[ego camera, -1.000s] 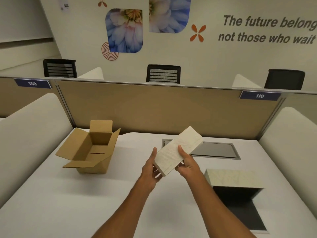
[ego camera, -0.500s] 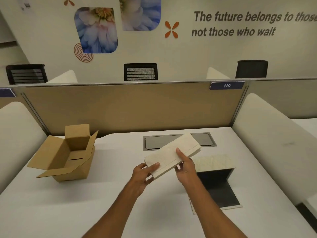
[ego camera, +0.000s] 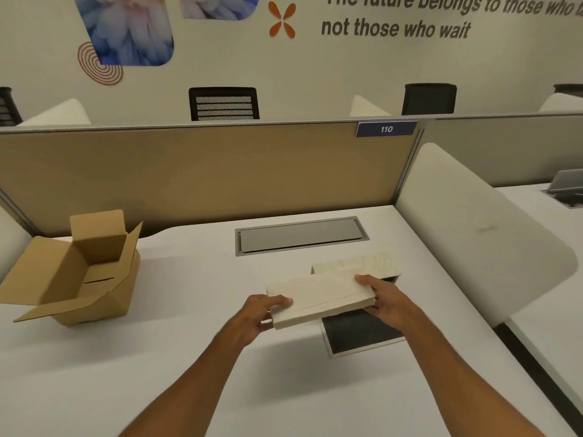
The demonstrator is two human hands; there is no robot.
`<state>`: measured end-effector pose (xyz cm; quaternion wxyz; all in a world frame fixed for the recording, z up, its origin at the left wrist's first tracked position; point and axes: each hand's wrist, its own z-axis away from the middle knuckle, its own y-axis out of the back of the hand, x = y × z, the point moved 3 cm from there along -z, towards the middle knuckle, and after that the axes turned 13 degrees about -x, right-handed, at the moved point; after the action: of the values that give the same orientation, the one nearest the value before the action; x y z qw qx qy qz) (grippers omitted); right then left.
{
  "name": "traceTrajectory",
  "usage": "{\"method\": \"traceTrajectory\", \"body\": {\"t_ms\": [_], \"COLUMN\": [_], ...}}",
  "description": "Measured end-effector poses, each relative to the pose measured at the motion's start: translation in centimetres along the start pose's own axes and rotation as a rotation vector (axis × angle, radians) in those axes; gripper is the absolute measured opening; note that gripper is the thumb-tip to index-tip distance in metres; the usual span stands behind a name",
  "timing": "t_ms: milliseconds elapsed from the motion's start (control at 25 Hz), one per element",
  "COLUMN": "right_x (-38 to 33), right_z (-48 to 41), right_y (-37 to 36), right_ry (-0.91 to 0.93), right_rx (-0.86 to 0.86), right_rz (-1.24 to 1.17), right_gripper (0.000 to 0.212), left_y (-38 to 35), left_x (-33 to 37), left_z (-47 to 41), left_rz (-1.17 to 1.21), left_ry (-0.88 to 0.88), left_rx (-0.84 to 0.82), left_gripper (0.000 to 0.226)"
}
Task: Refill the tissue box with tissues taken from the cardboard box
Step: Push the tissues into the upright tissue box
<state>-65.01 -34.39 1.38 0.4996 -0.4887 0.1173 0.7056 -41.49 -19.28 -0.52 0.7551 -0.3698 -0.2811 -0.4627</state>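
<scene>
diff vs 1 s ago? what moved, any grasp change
Both hands, left hand and right hand, carried the tissue stack down and rightward, from tilted up in the air to nearly level right in front of the open tissue box. No grasp change: both hold it. The cardboard box sits unchanged, open, on the desk.

An open-plan office: numbered partition along the desk's far edge, mesh chairs beyond, motto on wall.
</scene>
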Motion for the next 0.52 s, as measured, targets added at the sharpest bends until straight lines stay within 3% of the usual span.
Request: {"method": "traceTrajectory", "body": {"t_ms": [240, 520], "right_x": [0.4, 1.0], "right_z": [-0.7, -3.5], "right_y": [6.5, 13.1], "right_ry": [-0.106, -0.187], "right_rx": [0.047, 0.106], "right_rz": [0.244, 0.313], "right_gripper": [0.058, 0.064], "left_y": [-5.4, -10.6], "left_x": [-3.1, -5.6], "left_z": [-3.3, -7.9], "left_rz": [-0.008, 0.003], "left_ry": [0.072, 0.163], "left_rx": [0.074, 0.191], "left_gripper": [0.065, 0.067]}}
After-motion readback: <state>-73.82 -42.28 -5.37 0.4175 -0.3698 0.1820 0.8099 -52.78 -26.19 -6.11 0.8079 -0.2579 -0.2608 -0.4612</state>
